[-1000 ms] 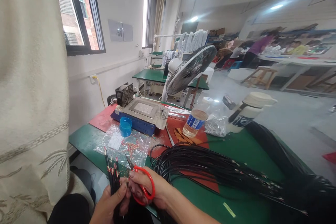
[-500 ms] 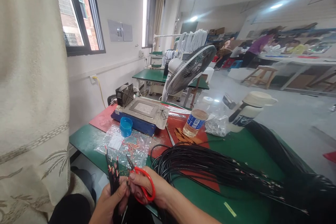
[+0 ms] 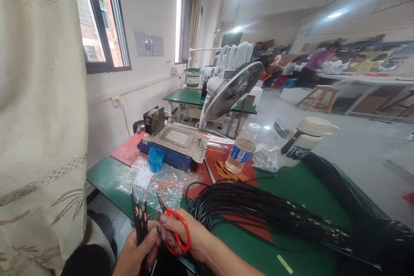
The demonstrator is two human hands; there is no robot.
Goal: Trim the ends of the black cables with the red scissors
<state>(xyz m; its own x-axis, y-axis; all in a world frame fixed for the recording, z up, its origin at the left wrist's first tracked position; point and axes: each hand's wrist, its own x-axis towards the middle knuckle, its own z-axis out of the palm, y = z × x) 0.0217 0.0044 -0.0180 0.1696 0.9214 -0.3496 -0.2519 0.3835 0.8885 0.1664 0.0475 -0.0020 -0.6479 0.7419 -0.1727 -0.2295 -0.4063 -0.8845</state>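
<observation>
My left hand point(image 3: 142, 246) is closed around a bundle of black cables point(image 3: 139, 220), whose stripped ends with red and pale wires point upward. In my right hand point(image 3: 174, 230) is a pair of scissors point(image 3: 186, 233) with red handles, the dark blades pointing up and left, beside the cable ends. The fingertips of both hands meet near the middle of the bundle. Just beyond lies a clear plastic bag point(image 3: 176, 183) scattered with small red and copper-coloured bits. To the right, a long heap of black cables point(image 3: 246, 202) stretches over the table.
A blue heating unit point(image 3: 168, 155) with a small fan stands at the back, a blue cup point(image 3: 155, 160) before it. A labelled bottle point(image 3: 239, 155) and a cream jug point(image 3: 300, 142) stand to the right. A large fan point(image 3: 233, 90) rises behind; people work far off.
The view has tilted slightly upward, so the room sits a little lower in the picture. Both hands keep their hold on the cables and scissors, hardly moving.
</observation>
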